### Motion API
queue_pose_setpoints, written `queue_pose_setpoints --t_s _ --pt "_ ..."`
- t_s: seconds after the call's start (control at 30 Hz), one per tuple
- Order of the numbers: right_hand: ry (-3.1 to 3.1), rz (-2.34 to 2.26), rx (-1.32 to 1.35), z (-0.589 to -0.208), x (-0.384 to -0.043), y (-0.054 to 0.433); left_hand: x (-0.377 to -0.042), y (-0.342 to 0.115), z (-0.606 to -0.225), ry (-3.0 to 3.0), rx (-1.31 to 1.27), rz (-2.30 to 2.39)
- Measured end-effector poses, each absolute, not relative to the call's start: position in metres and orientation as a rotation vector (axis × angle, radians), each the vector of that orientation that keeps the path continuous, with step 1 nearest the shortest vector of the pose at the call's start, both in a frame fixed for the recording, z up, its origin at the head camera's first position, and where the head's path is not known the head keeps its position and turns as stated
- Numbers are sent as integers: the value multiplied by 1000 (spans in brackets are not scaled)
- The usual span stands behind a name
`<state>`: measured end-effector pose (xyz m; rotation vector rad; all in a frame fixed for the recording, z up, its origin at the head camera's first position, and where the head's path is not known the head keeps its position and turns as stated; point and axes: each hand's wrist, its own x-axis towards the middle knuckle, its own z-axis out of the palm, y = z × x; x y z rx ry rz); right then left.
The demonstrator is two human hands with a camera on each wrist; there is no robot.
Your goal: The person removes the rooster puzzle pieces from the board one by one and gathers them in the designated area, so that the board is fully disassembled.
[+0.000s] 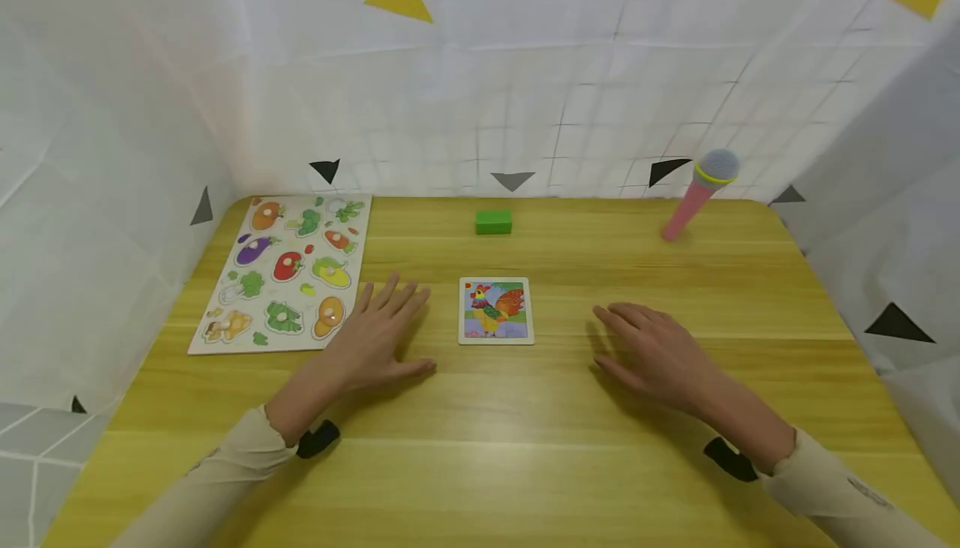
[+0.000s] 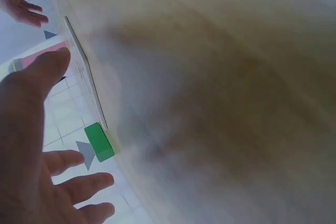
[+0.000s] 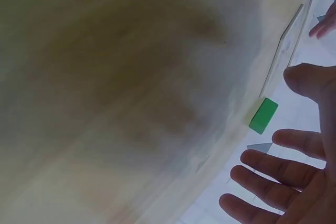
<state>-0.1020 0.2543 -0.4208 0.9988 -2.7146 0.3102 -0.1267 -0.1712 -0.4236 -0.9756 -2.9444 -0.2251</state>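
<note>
A small square picture puzzle with a rooster on it (image 1: 496, 311) lies mid-table between the two hands, touched by neither. My left hand (image 1: 377, 337) is spread with its fingers straight, palm down, beside the lower right corner of a vegetable peg puzzle board (image 1: 247, 268). To the right, my right hand (image 1: 654, 354) is held over the table with loosely extended fingers and holds nothing. Behind the rooster puzzle sits a green block (image 1: 493, 223), also visible past the fingers in the left wrist view and the right wrist view.
A toy microphone (image 1: 692, 196) with a pink handle and grey head is at the back right of the wooden table (image 1: 480, 465). White sheeting (image 1: 480, 72) with yellow, black and grey triangles rises behind and at both sides.
</note>
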Motion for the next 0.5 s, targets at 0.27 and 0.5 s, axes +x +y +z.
queue_pose_setpoints --t_s 0.27,0.5 --pt "-2701 420 979 -416 -111 240 -139 -162 -427 -3003 -974 -251" --pt "-2688 452 996 -420 -119 225 -149 -151 -426 -3014 -1012 -257"
